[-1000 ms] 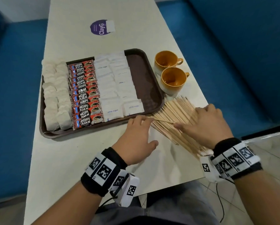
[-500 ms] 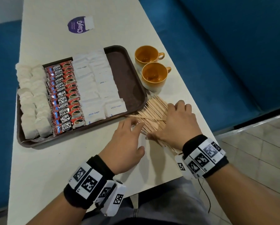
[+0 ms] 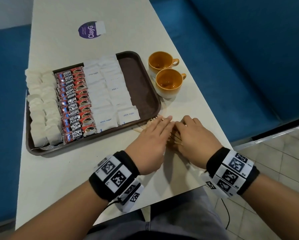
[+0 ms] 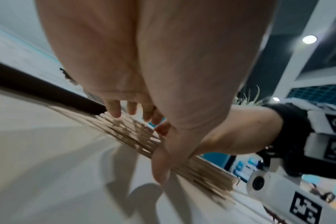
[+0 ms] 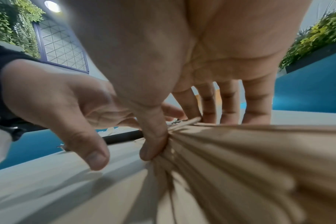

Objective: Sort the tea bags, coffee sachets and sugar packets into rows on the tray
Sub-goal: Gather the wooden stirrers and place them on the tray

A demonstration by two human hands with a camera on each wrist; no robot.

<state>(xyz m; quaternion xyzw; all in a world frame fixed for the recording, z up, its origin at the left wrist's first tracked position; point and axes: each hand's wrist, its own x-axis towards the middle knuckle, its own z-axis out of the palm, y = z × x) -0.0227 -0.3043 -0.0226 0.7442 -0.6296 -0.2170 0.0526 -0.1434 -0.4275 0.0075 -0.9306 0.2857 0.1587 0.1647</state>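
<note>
A brown tray holds rows running front to back: pale tea bags on the left, red Kopi Juan coffee sachets in the middle, and white sugar packets in two columns. The tray's right strip is bare. Just off its front right corner lies a bundle of wooden stir sticks on the table. My left hand presses the sticks with straight fingers. My right hand cups the bundle, thumb against one side of the sticks and fingers on the other.
Two orange cups stand right of the tray near the table's right edge. A purple sticker lies at the far end. Blue bench seats flank the white table.
Both hands have moved toward each other. The fanned-out sticks have been squeezed into a narrow bundle between them, closer to the tray's corner.
</note>
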